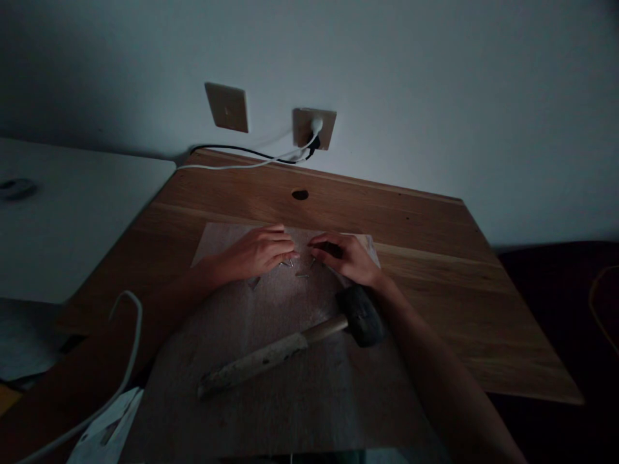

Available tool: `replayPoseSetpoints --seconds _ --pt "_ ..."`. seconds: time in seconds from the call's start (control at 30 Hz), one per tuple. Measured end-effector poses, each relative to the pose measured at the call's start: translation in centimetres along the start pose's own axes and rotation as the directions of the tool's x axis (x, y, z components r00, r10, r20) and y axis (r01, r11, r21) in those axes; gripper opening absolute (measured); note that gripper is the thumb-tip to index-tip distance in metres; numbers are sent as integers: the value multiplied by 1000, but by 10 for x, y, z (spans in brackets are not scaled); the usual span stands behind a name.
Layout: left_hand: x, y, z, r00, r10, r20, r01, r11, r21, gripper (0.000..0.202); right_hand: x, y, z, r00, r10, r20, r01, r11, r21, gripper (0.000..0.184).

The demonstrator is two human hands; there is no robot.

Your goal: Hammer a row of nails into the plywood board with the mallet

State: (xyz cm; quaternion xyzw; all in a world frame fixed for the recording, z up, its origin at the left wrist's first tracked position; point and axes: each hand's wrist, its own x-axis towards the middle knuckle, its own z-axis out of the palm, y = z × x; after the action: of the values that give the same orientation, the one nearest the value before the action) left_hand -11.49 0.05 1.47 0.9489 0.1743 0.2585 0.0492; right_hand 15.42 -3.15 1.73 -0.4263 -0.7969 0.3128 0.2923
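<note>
My left hand (268, 251) rests over the far part of a thin wooden board, its fingers curled together. Small metal nails (286, 263) show right under its fingertips. Facing it, my right hand (347, 258) has thumb and fingers bent into a pinch just above the board (242, 316). Another thin piece, probably a nail, lies by the right thumb. Whatever either hand grips is too small to make out. One nail (302, 276) lies loose between the hands, nearer me. A rubber mallet (360, 316) with black head and worn handle lies across the board, its head beside my right forearm.
Beneath the board is a wooden tabletop (464, 277) with a round hole (300, 194) near the wall. White and black cords run from a wall socket (329, 132). A white table (87, 212) adjoins at left. A white cable (134, 341) loops by my left arm.
</note>
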Motion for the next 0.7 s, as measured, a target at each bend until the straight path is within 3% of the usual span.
replayPoseSetpoints --seconds 0.7 --pt "0 -1 0 1000 -4 -15 3 998 -60 45 0 -1 1 1000 16 3 -16 999 33 21"
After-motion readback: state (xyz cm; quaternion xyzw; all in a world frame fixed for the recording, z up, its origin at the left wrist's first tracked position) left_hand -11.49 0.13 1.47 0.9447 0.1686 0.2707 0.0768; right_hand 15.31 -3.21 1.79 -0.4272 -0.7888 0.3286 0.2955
